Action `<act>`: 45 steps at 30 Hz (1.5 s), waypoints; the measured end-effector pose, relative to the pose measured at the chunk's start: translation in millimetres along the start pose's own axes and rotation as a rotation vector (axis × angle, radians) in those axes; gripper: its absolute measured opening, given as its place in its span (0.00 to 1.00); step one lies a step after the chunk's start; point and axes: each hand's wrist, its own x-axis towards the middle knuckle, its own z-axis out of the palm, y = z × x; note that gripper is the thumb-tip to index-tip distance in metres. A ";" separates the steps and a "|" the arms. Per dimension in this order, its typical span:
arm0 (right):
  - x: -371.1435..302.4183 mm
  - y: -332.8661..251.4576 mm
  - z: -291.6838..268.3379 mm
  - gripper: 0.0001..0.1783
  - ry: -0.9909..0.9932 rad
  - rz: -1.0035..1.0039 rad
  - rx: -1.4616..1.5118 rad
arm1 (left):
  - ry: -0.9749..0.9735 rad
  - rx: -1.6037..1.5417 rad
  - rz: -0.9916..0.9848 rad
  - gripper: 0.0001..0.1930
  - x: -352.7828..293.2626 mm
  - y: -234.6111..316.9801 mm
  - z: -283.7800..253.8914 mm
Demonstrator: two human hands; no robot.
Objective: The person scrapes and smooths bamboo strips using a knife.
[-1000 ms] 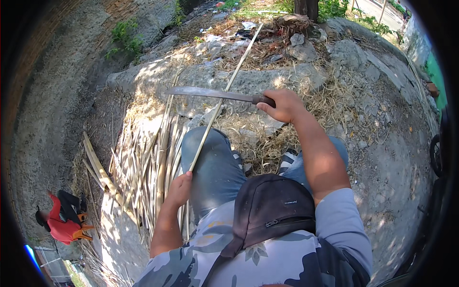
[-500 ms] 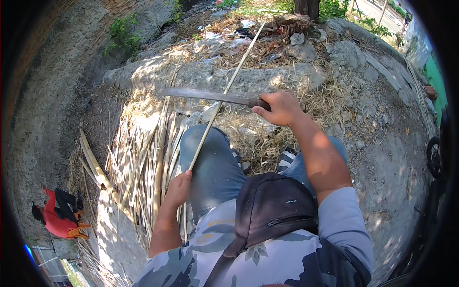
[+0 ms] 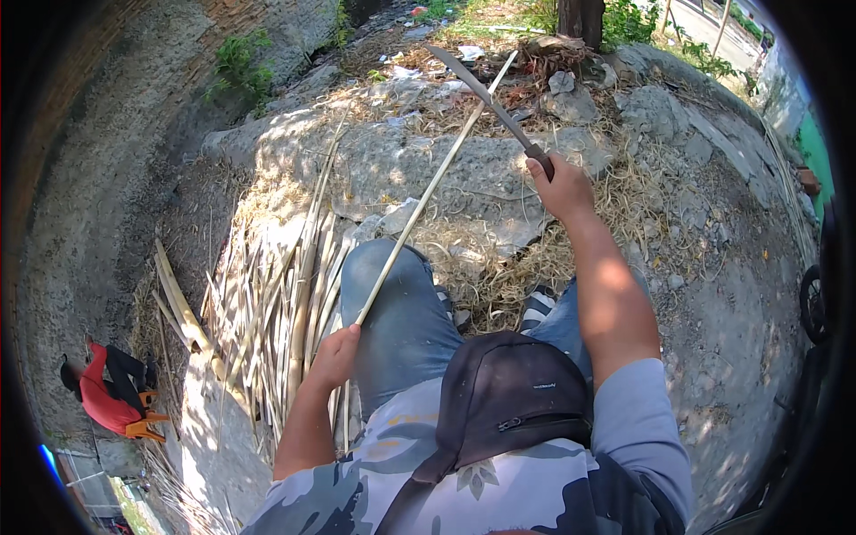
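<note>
My left hand [image 3: 337, 357] is closed round the near end of a long, pale bamboo strip [image 3: 426, 196]. The strip rests across my left knee and slants up, away and to the right. In my right hand [image 3: 563, 185] is the dark handle of a machete [image 3: 501, 111], whose long curved blade points far and to the left. Near the strip's far end the blade crosses it; whether the edge presses on it I cannot tell. A heap of split bamboo strips [image 3: 276, 312] lies on the ground just left of my left knee.
A thicker bamboo piece [image 3: 192, 321] lies left of the heap. Ahead runs a low concrete ledge [image 3: 383, 169], with curled shavings [image 3: 499, 276] near my feet. A person in red [image 3: 105, 397] sits on an orange chair [image 3: 147, 428] at far left. A tree trunk [image 3: 580, 22] stands beyond.
The machete has moved away from me along the strip, from its middle to near its far end, its blade turning to point farther forward. My left hand stays almost in place.
</note>
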 end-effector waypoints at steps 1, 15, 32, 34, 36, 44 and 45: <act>-2.8 -6.4 1.2 0.29 -0.049 0.016 0.036 | -0.006 0.006 0.000 0.26 -0.2 -3.8 -1.7; -20.0 -45.1 1.8 0.23 -0.226 -0.585 -0.078 | 0.031 0.076 0.037 0.26 -2.7 -4.7 2.5; -46.4 -73.2 17.9 0.24 -0.226 -0.979 -0.005 | 0.009 0.113 0.026 0.28 -3.3 4.8 -3.9; -34.0 -62.9 9.6 0.24 -0.227 -0.963 0.012 | 0.017 0.101 0.012 0.28 -4.0 2.5 -5.2; -17.7 -41.5 -4.8 0.25 -0.242 -0.508 -0.075 | 0.026 0.113 0.032 0.28 -1.4 -1.8 -3.0; -29.5 -45.7 -5.9 0.28 -0.250 -0.263 -0.076 | -0.037 0.042 0.006 0.29 0.8 15.7 -5.7; -32.1 -51.8 -6.5 0.28 -0.254 -0.256 -0.076 | -0.042 0.044 0.001 0.29 -0.2 11.9 -4.9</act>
